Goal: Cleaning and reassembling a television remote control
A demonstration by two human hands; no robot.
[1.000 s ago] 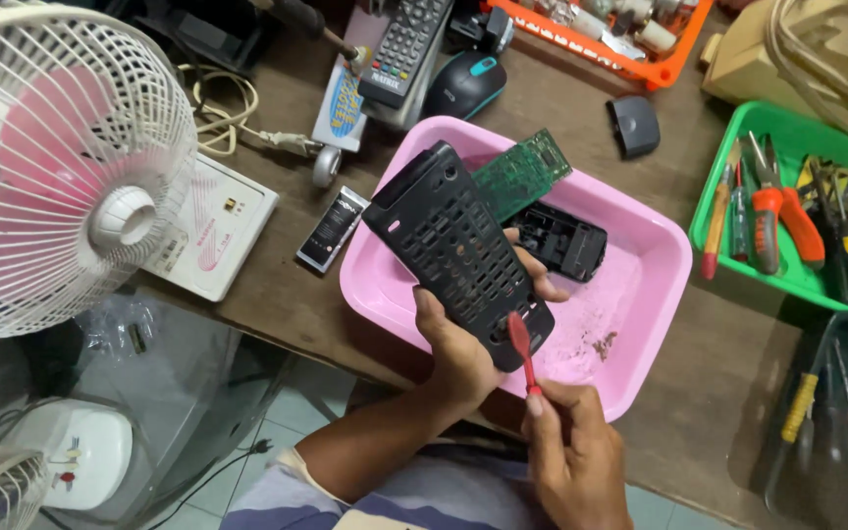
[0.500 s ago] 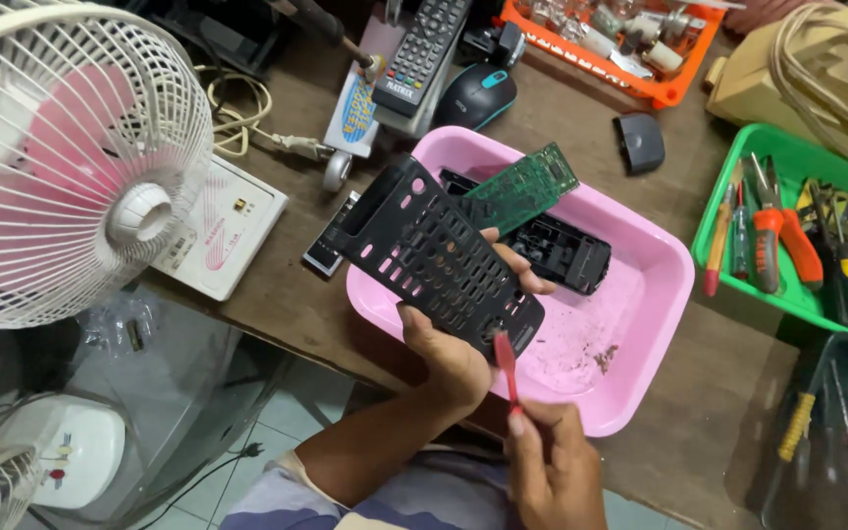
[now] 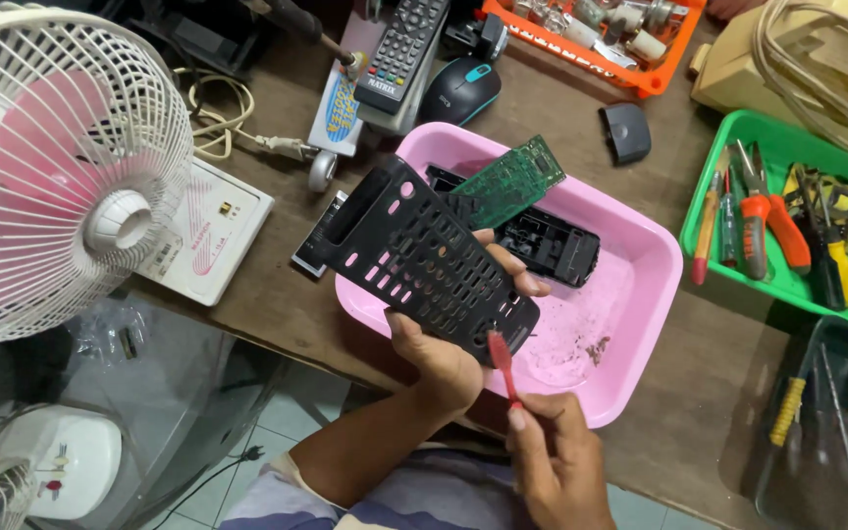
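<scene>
Left hand (image 3: 439, 363) clasped around the lower end of a black remote shell (image 3: 424, 260), perforated with button holes, held tilted above the near rim of a pink tray (image 3: 640, 324). Right hand (image 3: 556, 461) with grip pinched on a red-handled brush (image 3: 503, 365), its tip touching the shell's bottom edge. In the tray, a green circuit board (image 3: 512, 182) leaning over another black casing (image 3: 552, 245). On the counter (image 3: 699, 412): a green bin of tools (image 3: 787, 221) at right, a white fan (image 3: 61, 167) at left, a black mouse (image 3: 458, 90) beyond

white fan (image 3: 61, 167), computer mouse (image 3: 458, 90), green tool tray (image 3: 699, 221)
</scene>
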